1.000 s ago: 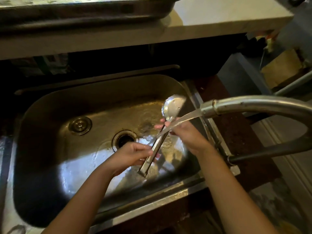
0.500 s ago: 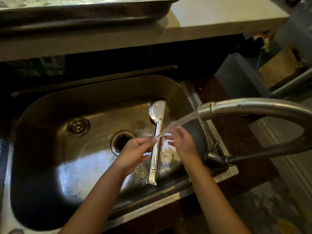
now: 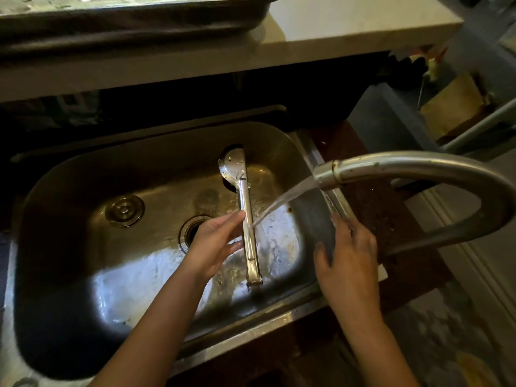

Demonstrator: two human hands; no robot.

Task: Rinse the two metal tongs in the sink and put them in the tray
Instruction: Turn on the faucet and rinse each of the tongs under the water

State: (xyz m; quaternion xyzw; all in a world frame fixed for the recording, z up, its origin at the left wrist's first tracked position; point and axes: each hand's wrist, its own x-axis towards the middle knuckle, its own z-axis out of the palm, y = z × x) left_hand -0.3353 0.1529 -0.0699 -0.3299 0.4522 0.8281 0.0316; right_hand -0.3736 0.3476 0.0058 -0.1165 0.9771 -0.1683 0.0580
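Note:
One pair of metal tongs [image 3: 245, 203] with a round spoon-like head is held over the steel sink [image 3: 83, 247], head pointing away from me. My left hand [image 3: 216, 245] grips its handle from the left side. Water from the curved faucet [image 3: 391, 169] streams onto the handle near my fingers. My right hand [image 3: 347, 248] is off the tongs, fingers spread, over the sink's right rim. The metal tray [image 3: 125, 15] sits on the counter above the sink. I see no second pair of tongs.
A round drain [image 3: 195, 227] and a loose drain stopper [image 3: 124, 210] lie in the wet basin. A pale countertop [image 3: 349, 26] runs behind the sink. The faucet arches in from the right over a dark ledge.
The tongs turned from tilted to nearly straight, head away from me. My right hand let go of them and moved right to the sink rim. My left hand keeps its hold.

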